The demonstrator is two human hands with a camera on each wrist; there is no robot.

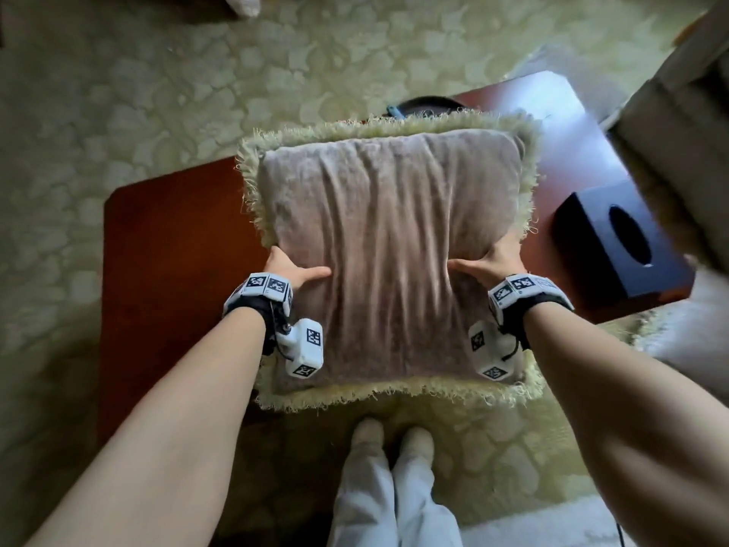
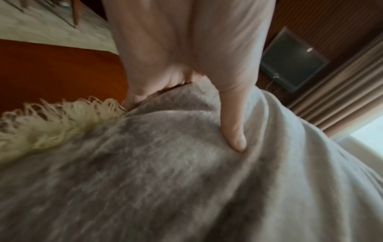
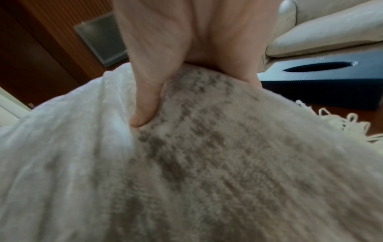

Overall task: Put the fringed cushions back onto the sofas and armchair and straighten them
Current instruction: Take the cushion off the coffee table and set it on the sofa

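You hold one square cushion (image 1: pixel 388 250) of greyish-pink plush fabric with a pale yellow-green fringe on all four edges. It is the only cushion fully in view; a second strip of the same fringe (image 1: pixel 631 329) shows under your right forearm, and what it belongs to is cut off. Your left hand (image 1: pixel 290 270) grips the cushion's left edge, thumb pressed into the top face, fingers wrapped underneath and hidden. Your right hand (image 1: pixel 495 262) grips the right edge the same way; the right wrist view shows the thumb (image 3: pixel 145 106) dug into the plush. The cushion lies nearly flat, face up, above a reddish-brown wooden coffee table (image 1: pixel 169 250), its slightly longer axis running away from you and its creases along that line. It hides most of the tabletop and of a dark round object (image 1: pixel 424 102) at the far edge, too covered to identify. One dark blue tissue box with an oval slot (image 1: pixel 623 246) sits on the table to the right. One cream sofa (image 3: pixel 331 32) stands beyond it, only partly in frame. Both wrist views are blurred.
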